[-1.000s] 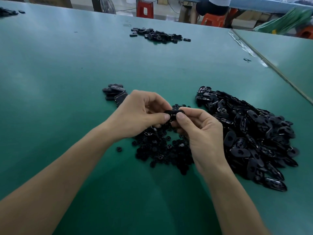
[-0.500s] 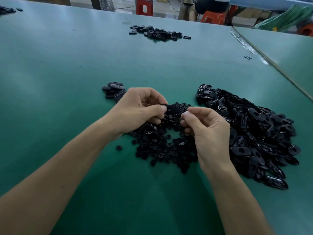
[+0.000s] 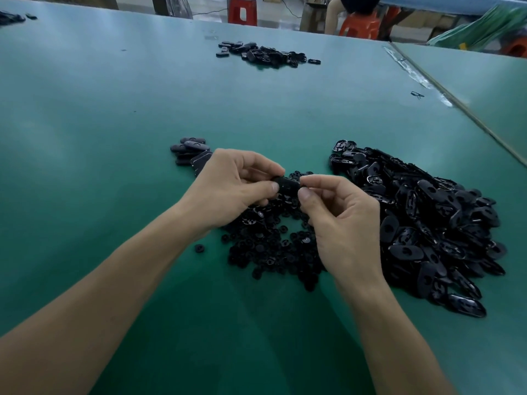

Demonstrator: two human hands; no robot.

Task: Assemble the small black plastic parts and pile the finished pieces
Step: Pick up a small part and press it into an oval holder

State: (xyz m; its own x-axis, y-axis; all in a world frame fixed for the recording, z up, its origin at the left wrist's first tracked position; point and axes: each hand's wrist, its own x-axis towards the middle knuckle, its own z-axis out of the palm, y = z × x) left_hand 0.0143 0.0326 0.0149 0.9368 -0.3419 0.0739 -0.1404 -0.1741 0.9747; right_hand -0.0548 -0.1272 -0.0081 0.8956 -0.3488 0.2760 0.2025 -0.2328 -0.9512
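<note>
Starting nearest us, we see two bare forearms run up from the bottom edge over the green table (image 3: pixel 99 115). The left hand (image 3: pixel 228 192) pinches one end of a small black part (image 3: pixel 287 184) between thumb and forefinger, its other fingers curled under; the right hand (image 3: pixel 342 223) pinches the other end the same way. The part is dark, smooth and oblong, held level just above a heap of little round pieces (image 3: pixel 265 246). Fingertips cover both its ends, so we cannot tell whether it is one piece or two. Just right of the right hand lies a big heap of glossy oval shells (image 3: pixel 433 223). Behind the left hand, partly hidden by its knuckles, sits a small stack of closed oval pieces (image 3: pixel 189 151). Far up the table another black pile (image 3: pixel 265 54) is too small to read, and beyond it stand a red stool (image 3: pixel 242 11), cut off at the top, and an orange stool (image 3: pixel 359 25).
</note>
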